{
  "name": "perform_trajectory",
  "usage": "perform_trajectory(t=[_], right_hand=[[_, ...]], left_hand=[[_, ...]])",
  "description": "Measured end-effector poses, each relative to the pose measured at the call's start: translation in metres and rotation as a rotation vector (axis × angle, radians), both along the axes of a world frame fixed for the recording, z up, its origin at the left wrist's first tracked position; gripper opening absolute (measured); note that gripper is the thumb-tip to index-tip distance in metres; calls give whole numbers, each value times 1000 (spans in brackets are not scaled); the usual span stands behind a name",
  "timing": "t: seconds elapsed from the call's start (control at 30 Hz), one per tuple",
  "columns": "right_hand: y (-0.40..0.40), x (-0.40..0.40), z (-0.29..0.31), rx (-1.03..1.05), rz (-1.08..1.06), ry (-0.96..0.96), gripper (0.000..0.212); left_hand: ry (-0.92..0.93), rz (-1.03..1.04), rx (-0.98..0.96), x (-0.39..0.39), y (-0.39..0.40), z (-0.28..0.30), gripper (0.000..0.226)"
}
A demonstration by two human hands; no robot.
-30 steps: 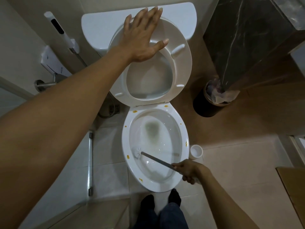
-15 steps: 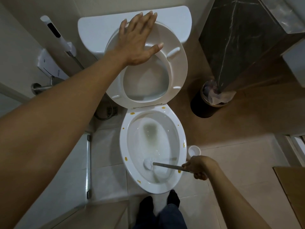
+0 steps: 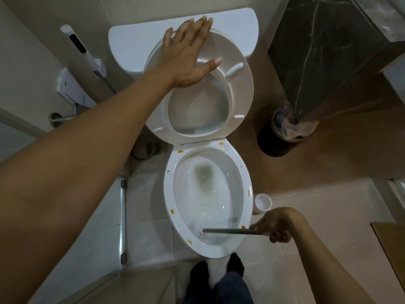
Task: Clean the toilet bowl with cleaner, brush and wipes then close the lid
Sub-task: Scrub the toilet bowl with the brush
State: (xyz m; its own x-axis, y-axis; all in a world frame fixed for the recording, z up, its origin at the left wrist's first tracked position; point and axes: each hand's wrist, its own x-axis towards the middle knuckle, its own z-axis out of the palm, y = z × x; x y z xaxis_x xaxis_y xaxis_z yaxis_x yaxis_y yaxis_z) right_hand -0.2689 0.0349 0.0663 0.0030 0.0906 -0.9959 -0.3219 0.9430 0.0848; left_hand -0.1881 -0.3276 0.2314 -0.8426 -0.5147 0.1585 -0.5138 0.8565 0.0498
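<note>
My left hand (image 3: 188, 55) covers the upper left arc of the raised seat (image 3: 238, 95) and part of the tank lid (image 3: 135, 40) behind it. The lid behind the seat shows only through the seat's opening. My right hand (image 3: 277, 224) wraps the end of the brush handle (image 3: 228, 231), so that end is hidden; the brush head (image 3: 197, 229) at the lower left of the bowl (image 3: 168, 194) is blurred under water, its shape unclear. The white cup (image 3: 263, 202) beside the bowl is partly behind my wrist. The bin (image 3: 271, 139) sits half under the dark counter (image 3: 328, 51), which the top edge cuts off. The cardboard (image 3: 392, 244) runs off the right edge; my legs (image 3: 219, 288) off the bottom.
</note>
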Motion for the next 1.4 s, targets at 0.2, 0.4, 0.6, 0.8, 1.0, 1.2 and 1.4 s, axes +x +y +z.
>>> perform_trajectory(t=[0.2,0.4,0.6,0.8,1.0,1.2,1.4], right_hand=[[8,33,-17,-260,-81,20,33],[-9,95,-57,-560,-226,154,39],[27,89,-51,-595,-230,55,41],[2,92,-56,-643,-280,89,42],[-46,80,-74,-638,-415,249,39],[-24,80,-72,-554,-406,251,38],[-3,38,-42,-450,-215,230,37]], left_hand=[[3,4,-4,0,-1,-1,81],[5,8,-21,-1,0,-2,81],[13,2,-22,-1,0,-2,81],[20,2,-21,-2,-1,-3,81],[16,5,-41,-2,-1,-4,81],[22,8,-30,-2,-1,-4,80],[23,12,-26,-2,0,-4,80]])
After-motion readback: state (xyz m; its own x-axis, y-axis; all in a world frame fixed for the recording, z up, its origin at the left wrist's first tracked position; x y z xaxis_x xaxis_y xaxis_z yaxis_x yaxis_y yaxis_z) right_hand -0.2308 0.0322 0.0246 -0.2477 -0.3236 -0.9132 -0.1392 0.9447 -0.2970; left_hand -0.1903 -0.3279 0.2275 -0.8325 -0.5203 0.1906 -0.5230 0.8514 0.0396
